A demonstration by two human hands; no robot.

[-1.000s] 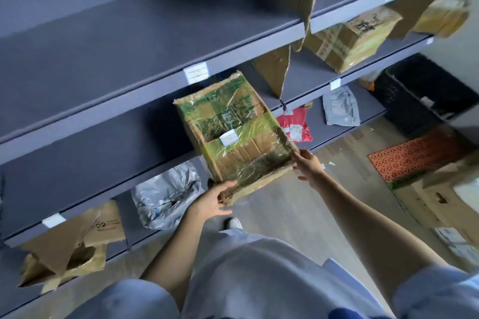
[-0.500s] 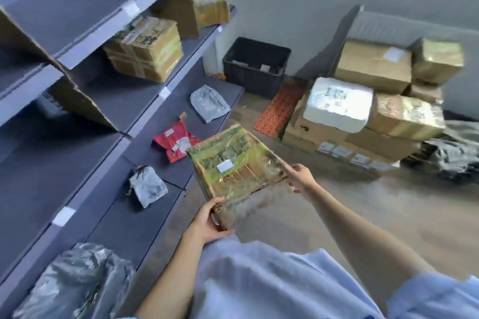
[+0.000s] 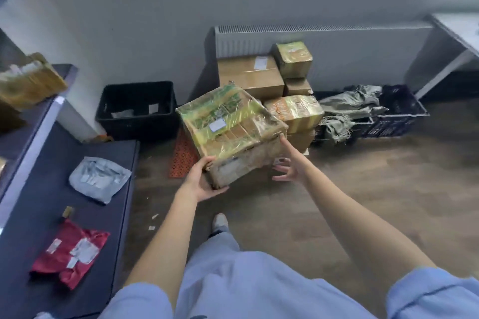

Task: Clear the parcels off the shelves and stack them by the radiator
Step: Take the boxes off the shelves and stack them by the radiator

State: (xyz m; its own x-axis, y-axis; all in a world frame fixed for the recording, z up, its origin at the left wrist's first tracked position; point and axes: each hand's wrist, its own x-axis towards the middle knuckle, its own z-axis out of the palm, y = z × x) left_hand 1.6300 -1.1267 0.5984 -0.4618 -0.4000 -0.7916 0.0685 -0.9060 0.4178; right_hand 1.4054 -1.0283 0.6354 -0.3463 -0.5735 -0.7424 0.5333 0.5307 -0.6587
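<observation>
I carry a cardboard parcel (image 3: 230, 132) wrapped in clear film with green and yellow print, held tilted above the floor. My left hand (image 3: 201, 185) grips its near left corner from below. My right hand (image 3: 286, 166) is at its right corner with fingers spread, one finger along the box edge. Beyond it, a stack of parcels stands against the white radiator (image 3: 350, 41): a brown box (image 3: 248, 75), a small green-wrapped box (image 3: 294, 58) and an orange-wrapped box (image 3: 295, 110). On the dark shelf (image 3: 33, 210) at left lie a grey bag (image 3: 99, 179) and a red bag (image 3: 71, 251).
A black crate (image 3: 137, 109) stands by the wall left of the stack, with an orange mat (image 3: 182, 159) in front. A dark crate (image 3: 396, 122) with grey bags sits right of the stack. Another wrapped box (image 3: 28, 80) is on a higher shelf. A white table (image 3: 458, 31) is far right.
My view has swung from the shelves to the radiator wall. The wrapped parcel has come along towards the stack. My right hand's fingers have spread open at the box's right corner.
</observation>
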